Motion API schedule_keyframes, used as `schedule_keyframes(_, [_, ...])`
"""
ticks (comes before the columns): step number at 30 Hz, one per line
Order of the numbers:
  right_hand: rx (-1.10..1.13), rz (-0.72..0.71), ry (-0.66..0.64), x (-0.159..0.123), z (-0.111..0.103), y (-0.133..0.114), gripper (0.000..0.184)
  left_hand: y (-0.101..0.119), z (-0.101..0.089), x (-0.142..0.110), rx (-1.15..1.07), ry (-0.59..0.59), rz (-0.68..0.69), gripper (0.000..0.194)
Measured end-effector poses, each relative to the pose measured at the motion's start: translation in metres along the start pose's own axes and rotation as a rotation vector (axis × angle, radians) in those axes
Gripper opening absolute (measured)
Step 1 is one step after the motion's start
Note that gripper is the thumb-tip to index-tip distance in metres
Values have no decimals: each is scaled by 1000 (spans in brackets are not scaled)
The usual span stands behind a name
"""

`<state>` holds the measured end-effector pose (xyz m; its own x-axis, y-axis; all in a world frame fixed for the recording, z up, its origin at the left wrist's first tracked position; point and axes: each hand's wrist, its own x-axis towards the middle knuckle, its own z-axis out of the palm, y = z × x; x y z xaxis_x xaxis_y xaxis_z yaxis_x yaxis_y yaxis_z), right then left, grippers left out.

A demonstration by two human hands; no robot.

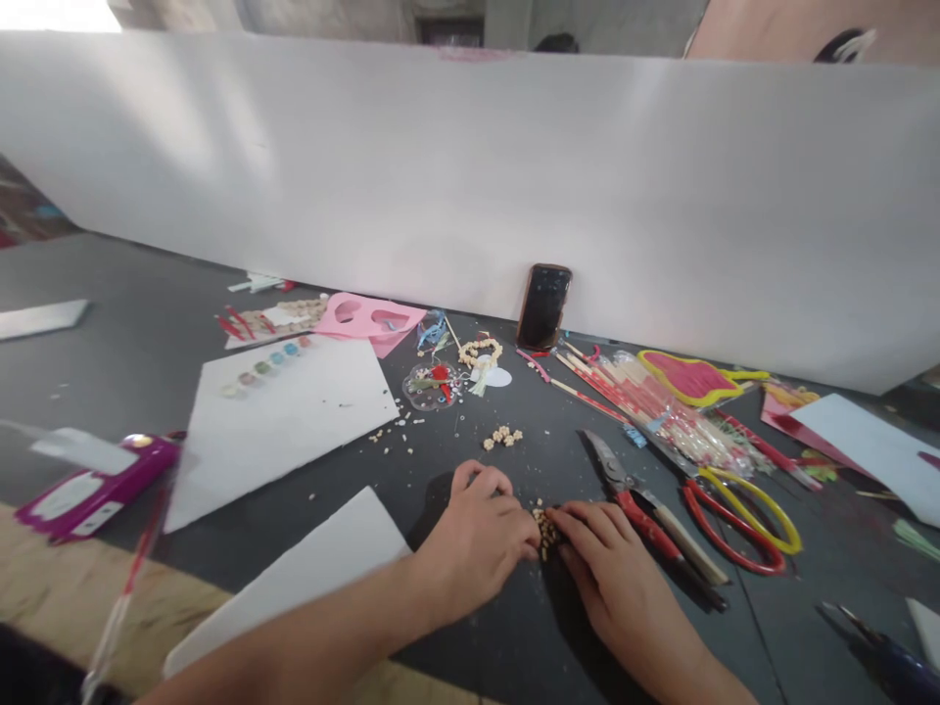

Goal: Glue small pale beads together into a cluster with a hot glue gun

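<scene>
Many small, straw-coloured pieces [544, 530] lie in a narrow heap on the dark bench [514, 636], directly between the person's two hands. Heap is longer than wide, running away from the wearer; dark gaps show among the pieces. Palest at the far end, dimmer toward the near end, where hand shadow falls. Single pieces look short and stubby; exact shape too small to make out. Left hand [476, 534]: fingers bent, thumb side turned to the heap, fingertips at its left edge. Right hand [617, 578]: fingers fairly straight and close together, tips at the heap's right edge, partly over it. Grip, both hands: I can't tell whether any piece is pinched, since the fingertips hide the contact. Beyond the left hand, well clear of it, sits a loose cluster of cream, lobed pieces [503, 438], larger than those in the heap. Farther off, a ring of cream, knobbly pieces [481, 351] lies near a white oval [499, 377]. Red-handled shears [644, 519] rest just right of the right hand; scissors [734, 558] with red and yellow handles lie beyond them. White board [330, 553] is partly covered by the left forearm.
</scene>
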<state>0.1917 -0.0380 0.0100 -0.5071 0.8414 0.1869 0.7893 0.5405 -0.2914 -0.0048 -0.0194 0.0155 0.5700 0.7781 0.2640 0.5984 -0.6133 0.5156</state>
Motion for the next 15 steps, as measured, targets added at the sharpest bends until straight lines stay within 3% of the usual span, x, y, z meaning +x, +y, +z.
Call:
schedule_keyframes(9, [19,-15,9,-2,-3,-3,31,1,-3,0,-33,4,-19,16])
schedule_keyframes(12, [53,19,119,-4,-12,2,27,2,-3,1,-37,8,-27,17])
schedule_keyframes(15, [37,141,255,-7,-27,14,22,2,-4,3,-46,20,-69,11])
